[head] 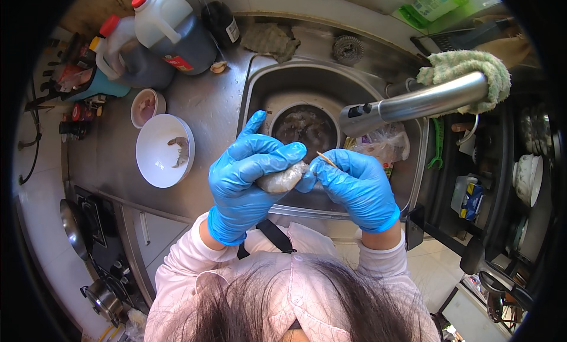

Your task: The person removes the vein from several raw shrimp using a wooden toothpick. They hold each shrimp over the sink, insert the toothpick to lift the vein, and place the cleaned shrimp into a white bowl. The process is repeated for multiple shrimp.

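Blue gloves cover both hands, which meet over the near rim of a steel sink. My left hand grips a greyish raw shrimp between thumb and fingers. Close on its right, my right hand pinches a thin wooden toothpick, its tip pointing up and left. Fingertips of the right hand are at the shrimp's end; whether they touch it is hard to tell. Beyond the hands, a round bowl of raw shrimp in liquid stands in the sink. On the counter at left, a white bowl holds one shrimp.
A steel faucet with a green cloth reaches over the sink from the right. Plastic packaging lies in the sink. Large jugs, a small bowl and garlic stand at the back left; a steel scourer lies behind the sink.
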{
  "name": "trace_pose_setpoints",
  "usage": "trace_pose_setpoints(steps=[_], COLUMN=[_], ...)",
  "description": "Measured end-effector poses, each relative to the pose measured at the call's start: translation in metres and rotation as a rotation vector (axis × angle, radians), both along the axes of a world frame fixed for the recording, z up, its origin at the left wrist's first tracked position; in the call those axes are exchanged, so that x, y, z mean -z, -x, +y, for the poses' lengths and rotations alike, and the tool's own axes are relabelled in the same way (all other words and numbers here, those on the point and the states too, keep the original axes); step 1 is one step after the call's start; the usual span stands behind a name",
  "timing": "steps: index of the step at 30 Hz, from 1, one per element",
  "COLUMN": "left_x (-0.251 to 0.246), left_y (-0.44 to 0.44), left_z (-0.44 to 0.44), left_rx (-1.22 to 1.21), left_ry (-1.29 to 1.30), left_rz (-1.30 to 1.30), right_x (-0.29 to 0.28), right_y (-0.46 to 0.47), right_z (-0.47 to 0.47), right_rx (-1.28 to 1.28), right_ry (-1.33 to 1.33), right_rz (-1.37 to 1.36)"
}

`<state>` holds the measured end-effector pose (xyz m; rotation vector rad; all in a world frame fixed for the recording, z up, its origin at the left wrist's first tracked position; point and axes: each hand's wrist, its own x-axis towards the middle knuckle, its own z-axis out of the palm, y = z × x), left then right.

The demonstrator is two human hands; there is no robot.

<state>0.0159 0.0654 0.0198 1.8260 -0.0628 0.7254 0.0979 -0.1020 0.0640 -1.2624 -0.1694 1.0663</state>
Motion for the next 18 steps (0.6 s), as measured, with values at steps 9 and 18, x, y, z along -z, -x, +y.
trace_pose_setpoints(steps=[9, 18], left_x=[0.007, 0.064], left_y=[0.006, 0.073], left_z=[0.012, 0.147], left_rx=[-0.082, -0.648], left_ry=[0.011, -0.104], left_rz=[0.033, 0.357], right_x=[0.005, 0.021], right_y=[0.000, -0.004], right_z=[-0.007, -0.003], right_rx=[0.032, -0.017], right_ry=[-0.209, -0.169], right_rz=[0.175, 0.069])
